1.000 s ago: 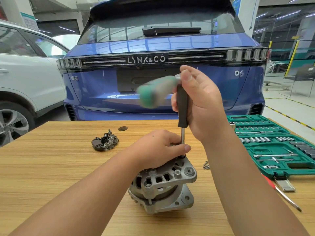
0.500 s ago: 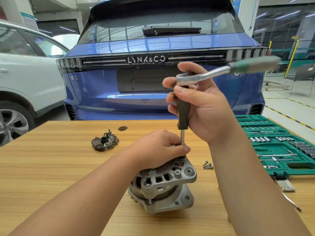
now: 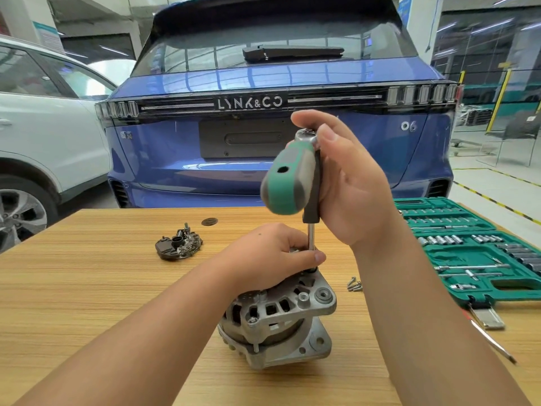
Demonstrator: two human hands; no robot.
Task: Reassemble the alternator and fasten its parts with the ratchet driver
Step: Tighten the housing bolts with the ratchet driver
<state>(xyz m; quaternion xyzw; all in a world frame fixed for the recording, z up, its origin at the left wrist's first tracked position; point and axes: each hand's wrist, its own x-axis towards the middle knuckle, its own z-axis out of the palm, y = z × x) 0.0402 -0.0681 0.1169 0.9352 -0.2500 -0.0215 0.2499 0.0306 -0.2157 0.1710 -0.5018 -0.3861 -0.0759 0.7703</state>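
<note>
While one alternator [image 3: 278, 320] is stood near the front middle of the wooden table [image 3: 87, 288], it is steadied from above by the left hand [image 3: 272, 256], whose fingers are curled over its top housing, with the thumb tip laid against a thin steel shaft. One ratchet driver [image 3: 288, 183] is held upright over that spot: its shaft is set down into the housing's upper edge, and its green and grey handle is swung toward the camera, slightly blurred. The dark extension grip below the ratchet head is wrapped by the right hand [image 3: 351, 183], with the thumb pressed on the head.

One detached dark part [image 3: 178, 244], bristling with metal fittings, is seen lying well apart to the left on the table, and one small dark disc [image 3: 209, 221] just behind it. A small cluster of screws [image 3: 354, 284] is left just right of the alternator; their number cannot be told. One open green socket case [image 3: 474, 253] is laid at the right edge. Two cars are parked behind the table: one blue [image 3: 263, 83], one white [image 3: 44, 136].
</note>
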